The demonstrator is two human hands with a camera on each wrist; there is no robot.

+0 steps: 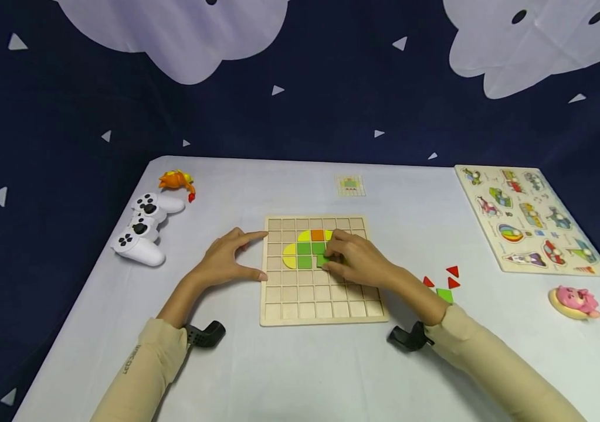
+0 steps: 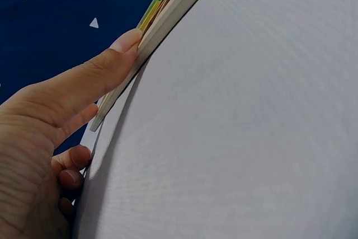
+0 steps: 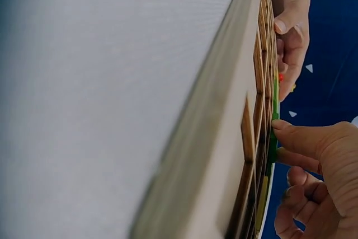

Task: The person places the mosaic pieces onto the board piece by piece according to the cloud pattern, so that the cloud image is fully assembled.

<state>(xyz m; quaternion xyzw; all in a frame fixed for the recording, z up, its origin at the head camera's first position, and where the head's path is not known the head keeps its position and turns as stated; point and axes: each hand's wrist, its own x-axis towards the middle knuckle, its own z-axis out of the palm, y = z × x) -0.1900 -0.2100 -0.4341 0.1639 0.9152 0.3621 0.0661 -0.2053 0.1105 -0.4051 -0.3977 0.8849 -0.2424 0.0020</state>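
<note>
A wooden grid board (image 1: 289, 296) lies on the table, holding yellow rounded pieces (image 1: 290, 256), an orange square (image 1: 318, 235) and several green squares (image 1: 304, 248). My right hand (image 1: 358, 258) reaches over the board's right half and pinches a green square tile (image 1: 322, 261), which sits slightly askew over the grid. In the right wrist view, the thumb and a finger meet at that tile (image 3: 273, 144). At the board's left edge my left hand (image 1: 226, 261) has thumb and forefinger spread wide, their tips touching the frame. Its thumb (image 2: 106, 62) presses the rim in the left wrist view.
Red triangles (image 1: 453, 271) and a green square (image 1: 444, 295) lie beside my right forearm. A small pattern card (image 1: 350, 185) is behind the board. A white game controller (image 1: 146, 228) and orange toy (image 1: 175, 179) lie left; a picture puzzle (image 1: 495, 234) and pink toy (image 1: 576, 302) lie right.
</note>
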